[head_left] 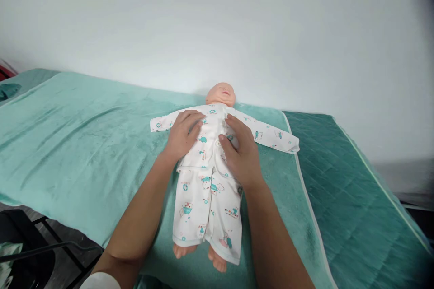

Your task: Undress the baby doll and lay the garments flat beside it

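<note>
Doll [220, 95] lying face up, head away from the person and bare feet toward them, is dressed in a white printed top [208, 137] and matching trousers [206, 207]. It rests on a light green towel [84, 144], and both hands are on its chest.

The left hand [183, 133] lies flat and relaxed on the top, fingers spread, gripping nothing. Just beside it, across the front opening, the right hand [239, 151] presses down with its fingers curled lightly toward the seam; whether the fingertips pinch the cloth there I cannot tell. Beyond each hand a sleeve runs outward, flat on the towel. Below the wrists the trouser legs run back toward the person.

By the look of it the clothing is thin, soft cotton that will wrinkle and slide under the palm, so the edges of the front opening are the best place to grip. The doll itself seems light, with a firm moulded head and feet, and would likely shift if tugged; a steadying palm on the chest suits it.

Count: 1 doll, 1 top, 1 pair of trousers, 2 sleeves, 2 bare feet, 1 towel, and 1 darker quilted cover [356, 189] to the right of the right hand.
</note>
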`<state>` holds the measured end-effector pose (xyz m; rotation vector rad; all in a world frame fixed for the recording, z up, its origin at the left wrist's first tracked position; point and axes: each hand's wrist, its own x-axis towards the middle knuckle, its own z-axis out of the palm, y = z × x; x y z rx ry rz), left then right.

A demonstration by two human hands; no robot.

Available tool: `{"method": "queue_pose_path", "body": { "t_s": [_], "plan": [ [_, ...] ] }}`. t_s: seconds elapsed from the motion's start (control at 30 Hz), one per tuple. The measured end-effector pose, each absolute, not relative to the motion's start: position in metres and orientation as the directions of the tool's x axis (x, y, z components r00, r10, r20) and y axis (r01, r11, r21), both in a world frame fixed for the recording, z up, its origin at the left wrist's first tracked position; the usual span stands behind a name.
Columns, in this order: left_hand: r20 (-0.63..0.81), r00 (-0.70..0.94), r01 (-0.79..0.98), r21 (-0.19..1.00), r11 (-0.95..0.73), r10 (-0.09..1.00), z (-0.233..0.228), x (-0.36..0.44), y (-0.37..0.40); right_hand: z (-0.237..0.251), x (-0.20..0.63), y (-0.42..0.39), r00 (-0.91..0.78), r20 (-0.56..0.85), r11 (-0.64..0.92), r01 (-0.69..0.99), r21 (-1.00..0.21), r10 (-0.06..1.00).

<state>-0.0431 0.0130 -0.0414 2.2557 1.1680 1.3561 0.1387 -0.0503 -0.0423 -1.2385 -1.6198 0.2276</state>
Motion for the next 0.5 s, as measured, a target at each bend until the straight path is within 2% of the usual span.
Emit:
{"method": "queue_pose_path", "body": {
  "t_s": [0.07, 0.17, 0.27, 0.5],
  "plan": [
    [0.618, 0.287, 0.496, 0.558, -0.665, 0.732, -0.044, -0.041, 0.014, -0.045, 0.140, -0.048, 0.033, 0.587, 0.434, 0.640, -0.634, 0.809],
    [0.560, 0.319, 0.488, 0.595, -0.639, 0.765, -0.045, -0.040, 0.014, -0.047, 0.141, -0.047, 0.010, 0.573, 0.426, 0.658, -0.620, 0.819],
    [0.496, 0.309, 0.489, 0.649, -0.583, 0.811, -0.046, -0.040, 0.015, -0.049, 0.142, -0.046, 0.013, 0.557, 0.407, 0.669, -0.622, 0.830],
    [0.446, 0.273, 0.489, 0.698, -0.522, 0.852, -0.049, -0.039, 0.022, -0.047, 0.149, -0.022, -0.008, 0.456, 0.337, 0.684, -0.646, 0.890]
  ]
}}
